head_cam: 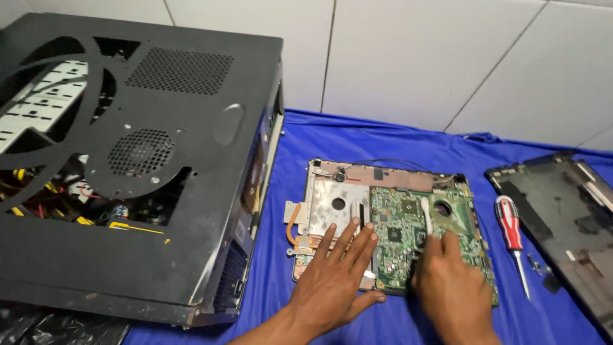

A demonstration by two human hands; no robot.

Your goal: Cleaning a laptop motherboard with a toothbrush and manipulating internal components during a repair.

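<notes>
A green laptop circuit board (399,214) sits in its metal frame (322,201) on a blue cloth (319,137). My left hand (332,281) lies flat with fingers spread on the frame's lower left part, pressing it down. My right hand (450,284) is closed around a white brush-like tool (426,214), whose tip rests on the green board near a round cut-out. A copper heat pipe (292,223) curves along the frame's left edge.
A large black computer case (191,191) lies on its side at the left. A red-handled screwdriver (511,233) lies right of the board. A dark laptop shell (568,217) rests at the far right. White tiled wall (415,57) stands behind.
</notes>
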